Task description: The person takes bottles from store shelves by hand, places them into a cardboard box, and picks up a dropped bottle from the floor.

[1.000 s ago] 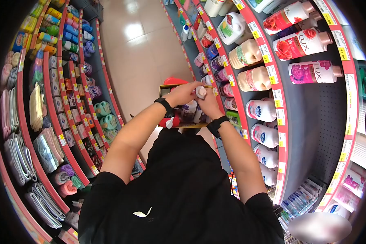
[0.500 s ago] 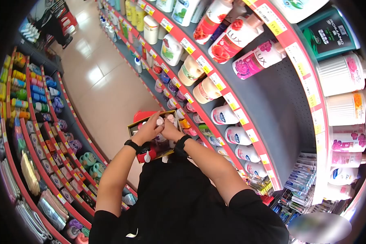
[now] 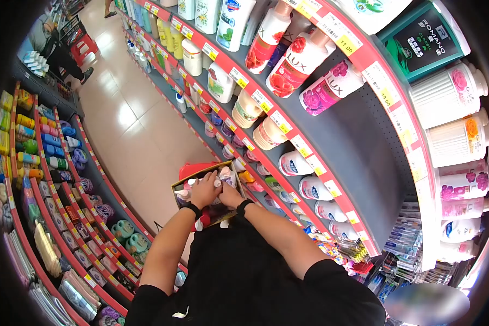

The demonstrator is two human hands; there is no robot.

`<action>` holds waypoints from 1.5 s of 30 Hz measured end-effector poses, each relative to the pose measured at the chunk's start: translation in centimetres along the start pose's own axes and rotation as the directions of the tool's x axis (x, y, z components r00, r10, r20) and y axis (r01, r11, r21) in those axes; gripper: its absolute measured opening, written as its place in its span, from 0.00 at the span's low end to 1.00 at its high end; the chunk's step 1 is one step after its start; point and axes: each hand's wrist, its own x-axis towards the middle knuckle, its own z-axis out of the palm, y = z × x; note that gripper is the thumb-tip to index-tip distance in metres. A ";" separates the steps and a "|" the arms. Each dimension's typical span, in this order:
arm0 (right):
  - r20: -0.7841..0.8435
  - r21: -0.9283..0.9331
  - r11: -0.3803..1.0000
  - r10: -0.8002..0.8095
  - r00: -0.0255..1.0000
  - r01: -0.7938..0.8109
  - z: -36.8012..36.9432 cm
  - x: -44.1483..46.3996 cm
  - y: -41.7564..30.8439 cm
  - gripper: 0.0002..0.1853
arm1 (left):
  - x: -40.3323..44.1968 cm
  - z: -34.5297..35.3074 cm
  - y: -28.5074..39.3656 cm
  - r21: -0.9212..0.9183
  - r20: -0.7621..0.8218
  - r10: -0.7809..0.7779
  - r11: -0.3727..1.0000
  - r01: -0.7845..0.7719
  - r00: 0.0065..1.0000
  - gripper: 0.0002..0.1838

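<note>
Low in front of my body is an open cardboard box packed with pale and pink-capped bottles. Both hands are inside its opening, close together. My left hand curls over a bottle with a pale cap, its fingers bent around the top. From the other side, my right hand closes on the same bottle, whose body is mostly hidden by the hands. A red-topped item shows at the box's near edge, and something red lies beyond its far edge.
Shelves on the right hold LUX bottles, white bottles and a green Romano bottle. Lower shelves on the left carry packaged goods. Tiled floor runs between them. A person stands near a red basket far off.
The box and both hands now appear lower in view, with my hands still together at the bottle. The view has shifted, showing more of the far aisle and another person's foot.
</note>
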 end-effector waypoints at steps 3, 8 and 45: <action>0.078 0.042 0.999 -0.011 0.997 0.008 -1.8 -1.0 0.7 0.26 | 0.3 -0.9 0.3 -0.019 -0.009 -0.034 0.999 0.034 0.999 0.40; -0.006 0.033 0.979 -0.202 0.979 0.202 -5.1 -2.4 2.0 0.28 | 1.5 -1.3 0.0 -0.123 -0.085 0.051 0.991 -0.061 0.995 0.36; -0.683 0.058 0.798 -0.406 0.606 0.600 -35.3 -16.3 -11.6 0.28 | 4.6 -20.6 31.4 -0.122 -0.685 0.472 0.677 -0.726 0.555 0.32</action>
